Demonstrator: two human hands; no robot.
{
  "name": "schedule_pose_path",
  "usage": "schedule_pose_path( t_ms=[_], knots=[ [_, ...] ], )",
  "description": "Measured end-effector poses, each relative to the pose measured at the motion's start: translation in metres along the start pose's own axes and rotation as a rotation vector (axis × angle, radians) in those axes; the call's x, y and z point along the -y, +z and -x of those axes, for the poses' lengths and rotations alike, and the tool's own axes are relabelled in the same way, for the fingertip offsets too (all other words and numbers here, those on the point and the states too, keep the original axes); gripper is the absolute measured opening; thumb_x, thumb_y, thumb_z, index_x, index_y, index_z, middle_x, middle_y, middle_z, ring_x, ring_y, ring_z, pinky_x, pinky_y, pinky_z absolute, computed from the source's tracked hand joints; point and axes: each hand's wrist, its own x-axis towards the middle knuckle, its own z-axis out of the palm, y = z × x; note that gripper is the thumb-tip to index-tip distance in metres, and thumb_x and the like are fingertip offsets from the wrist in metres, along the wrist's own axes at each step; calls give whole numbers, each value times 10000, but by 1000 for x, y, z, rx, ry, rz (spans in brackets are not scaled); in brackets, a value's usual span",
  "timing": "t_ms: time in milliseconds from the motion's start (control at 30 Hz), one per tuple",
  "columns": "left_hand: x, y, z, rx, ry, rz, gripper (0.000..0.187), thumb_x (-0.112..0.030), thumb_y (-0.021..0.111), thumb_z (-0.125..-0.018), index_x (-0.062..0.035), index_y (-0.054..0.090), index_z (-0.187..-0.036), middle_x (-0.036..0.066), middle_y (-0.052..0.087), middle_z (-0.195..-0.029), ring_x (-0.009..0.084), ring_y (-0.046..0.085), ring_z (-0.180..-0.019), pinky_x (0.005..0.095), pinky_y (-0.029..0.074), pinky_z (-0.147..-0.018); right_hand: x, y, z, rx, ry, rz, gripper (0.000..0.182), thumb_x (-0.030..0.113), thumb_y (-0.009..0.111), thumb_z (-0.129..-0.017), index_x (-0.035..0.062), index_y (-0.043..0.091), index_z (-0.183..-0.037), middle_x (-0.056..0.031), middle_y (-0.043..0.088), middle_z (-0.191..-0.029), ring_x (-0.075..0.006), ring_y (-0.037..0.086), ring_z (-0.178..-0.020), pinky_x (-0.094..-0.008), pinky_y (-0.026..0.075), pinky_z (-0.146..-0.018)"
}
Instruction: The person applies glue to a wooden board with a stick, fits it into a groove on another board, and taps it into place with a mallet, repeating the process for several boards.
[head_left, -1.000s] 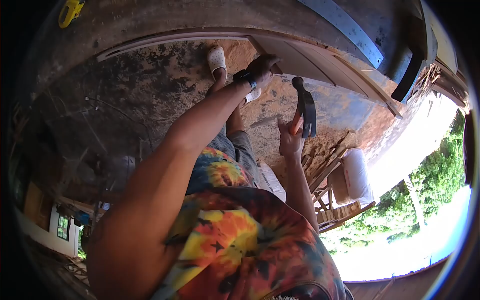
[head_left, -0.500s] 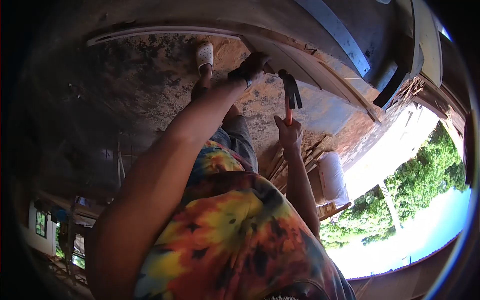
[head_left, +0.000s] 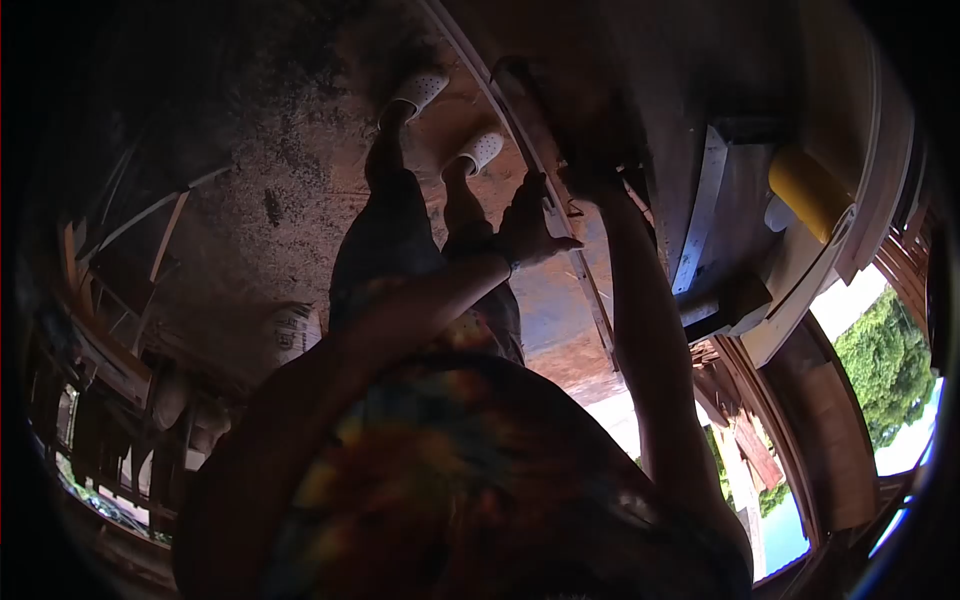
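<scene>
My left hand (head_left: 530, 225) rests against a long narrow wooden strip (head_left: 592, 290), fingers stretched out and thumb spread to the right. A band circles that wrist. Just right of the strip, my right hand (head_left: 597, 188) is closed and in deep shadow. It appears still wrapped round the hammer, whose outline is mostly lost in the dark. The strip runs from the top centre down past both hands, along the edge of a dark panel.
My feet in white clogs (head_left: 484, 152) stand on the stained floor (head_left: 290, 190), left of the strip. To the right are a yellow cylinder (head_left: 808, 192), a pale metal bar (head_left: 702, 210) and curved-looking boards (head_left: 835, 430). Thin wooden pieces (head_left: 170, 235) lean at the left.
The view has swung and darkened. My left hand, closed at the panel edge before, now lies spread by the strip. My right hand has moved up beside it; the hammer was plainly visible before.
</scene>
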Motion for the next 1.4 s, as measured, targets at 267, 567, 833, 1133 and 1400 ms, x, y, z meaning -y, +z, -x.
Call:
schedule_pose_path(
  t_ms=[267,567,833,1133,1400],
  knots=[
    [-5,-3,7,-33,-101,-154,1063,-380,890,-693,-27,276,-1486,194,356,-1518,348,385,-1400,473,321,-1161,9,58,-213,108,-515,661,487,162,476,-966,227,477,-1449,-180,701,-1029,-313,703,-701,-444,569,-610],
    [15,8,1,-48,-72,-125,1021,-458,863,-686,-85,335,-1477,190,319,-1555,392,456,-1337,594,402,-1056,24,88,-242,-173,-440,328,609,181,639,-850,184,473,-1437,-231,683,-1082,-339,706,-905,-431,557,-762],
    [24,11,5,-115,-31,-81,1017,-449,865,-663,-89,347,-1461,168,309,-1562,455,622,-1053,585,448,-972,19,96,-286,485,-69,532,441,117,613,-837,120,581,-1278,-213,700,-917,-331,711,-880,-437,543,-756],
    [18,8,7,-72,-50,-140,1063,-479,847,-689,-101,270,-1498,166,292,-1576,436,616,-1111,583,445,-989,-1,101,-259,501,-402,932,191,156,707,-770,-6,726,-869,-154,720,-823,-261,713,-796,-388,537,-682],
    [13,4,9,-8,-62,-165,1087,-513,817,-719,-74,222,-1516,190,251,-1595,424,615,-1146,584,441,-1022,9,73,-187,229,-260,624,188,160,739,-740,-14,712,-804,-146,681,-675,-225,645,-547,-379,497,-507]
  ],
)
